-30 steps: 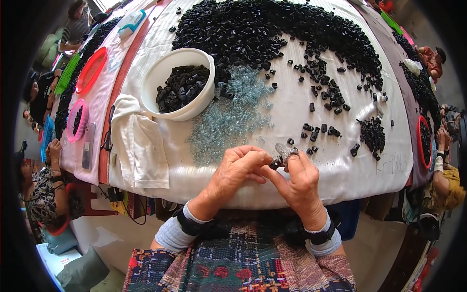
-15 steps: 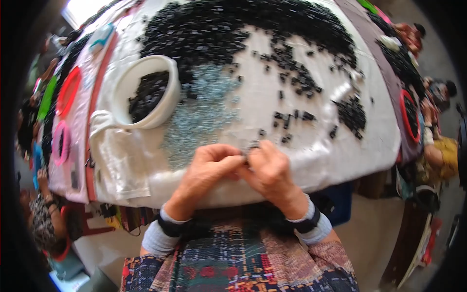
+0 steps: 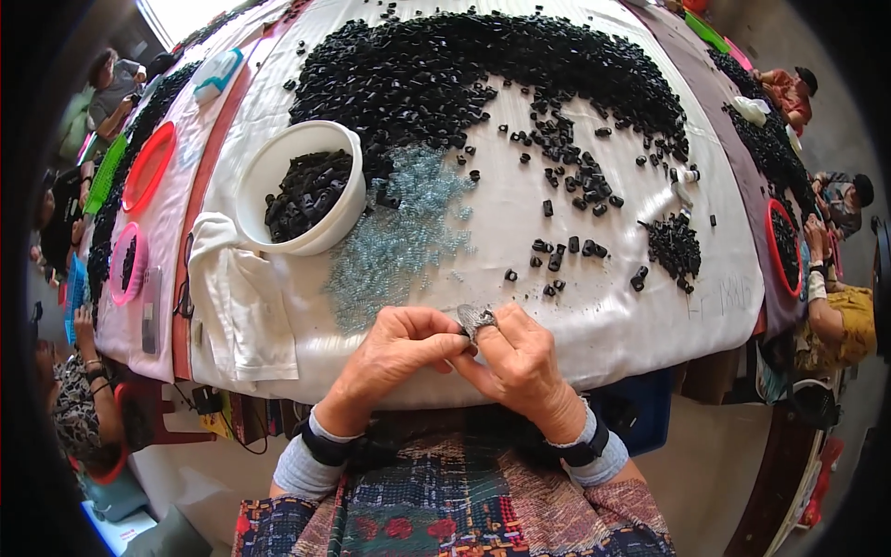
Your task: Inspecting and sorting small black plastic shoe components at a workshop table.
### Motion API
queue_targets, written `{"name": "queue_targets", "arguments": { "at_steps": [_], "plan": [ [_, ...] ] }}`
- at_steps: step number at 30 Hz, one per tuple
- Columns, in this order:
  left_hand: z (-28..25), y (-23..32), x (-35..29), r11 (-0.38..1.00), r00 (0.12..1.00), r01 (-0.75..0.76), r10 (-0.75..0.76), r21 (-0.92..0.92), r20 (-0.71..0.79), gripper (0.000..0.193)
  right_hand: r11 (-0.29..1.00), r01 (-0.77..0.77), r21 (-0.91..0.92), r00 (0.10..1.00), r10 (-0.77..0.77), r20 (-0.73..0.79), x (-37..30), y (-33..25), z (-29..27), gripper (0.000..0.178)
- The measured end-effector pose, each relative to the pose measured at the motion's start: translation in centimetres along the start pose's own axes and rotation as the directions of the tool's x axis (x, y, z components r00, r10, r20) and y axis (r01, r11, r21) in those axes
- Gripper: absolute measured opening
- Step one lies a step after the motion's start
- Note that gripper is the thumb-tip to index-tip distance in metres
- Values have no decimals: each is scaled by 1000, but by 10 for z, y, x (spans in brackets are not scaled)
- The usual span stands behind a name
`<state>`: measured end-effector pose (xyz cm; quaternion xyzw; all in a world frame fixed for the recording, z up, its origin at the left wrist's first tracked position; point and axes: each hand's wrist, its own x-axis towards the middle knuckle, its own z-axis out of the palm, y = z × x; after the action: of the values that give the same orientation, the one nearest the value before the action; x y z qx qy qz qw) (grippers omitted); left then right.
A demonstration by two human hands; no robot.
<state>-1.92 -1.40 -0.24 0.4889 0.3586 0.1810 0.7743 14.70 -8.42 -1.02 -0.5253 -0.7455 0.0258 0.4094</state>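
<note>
Close to the near table edge, my left hand (image 3: 397,355) and my right hand (image 3: 520,364) meet fingertip to fingertip. Both are closed in a pinch on one small dark piece, mostly hidden by the fingers. A grey textured wrap (image 3: 479,319) covers the end of a right-hand finger. Just beyond my left hand spreads a patch of small bluish metal springs (image 3: 394,246). Loose black plastic parts (image 3: 557,258) lie beyond my right hand, with a small heap of thin black pieces (image 3: 675,249) to their right.
A white bowl (image 3: 348,213) of black pieces stands left of the springs, behind a white cloth (image 3: 243,311). A large black pile (image 3: 501,56) covers the far table. Other people sit at both sides, near a red-rimmed basket (image 3: 772,243) and a phone (image 3: 150,311).
The whole scene sits slightly lower and further right in the picture, which is now sharper. My hands stay together in the pinch, and the grey finger wrap shows more plainly.
</note>
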Motion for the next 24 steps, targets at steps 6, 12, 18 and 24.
{"name": "queue_targets", "arguments": {
  "at_steps": [6, 12, 18, 24],
  "plan": [
    [0, 2, -1, 1000, 998, -7, 6, 10, 69, 17, 999, -19, -33, 1000, 19, 3, -4, -2, 0, 25],
    [-2, -1, 0, 998, 995, -39, 44, -59, 91, 17, 999, -41, -8, 995, 41, 93, 2, 0, -7, 24],
    [-26, 28, 6, 925, 939, -282, 211, -256, -270, 15, 951, -304, -58, 945, 293, -142, -14, 50, -35, 15],
    [-67, 58, 14, 857, 829, -459, 318, -236, -459, 15, 887, -347, -304, 937, 339, -82, -1, 72, -37, 18]
  ]
}}
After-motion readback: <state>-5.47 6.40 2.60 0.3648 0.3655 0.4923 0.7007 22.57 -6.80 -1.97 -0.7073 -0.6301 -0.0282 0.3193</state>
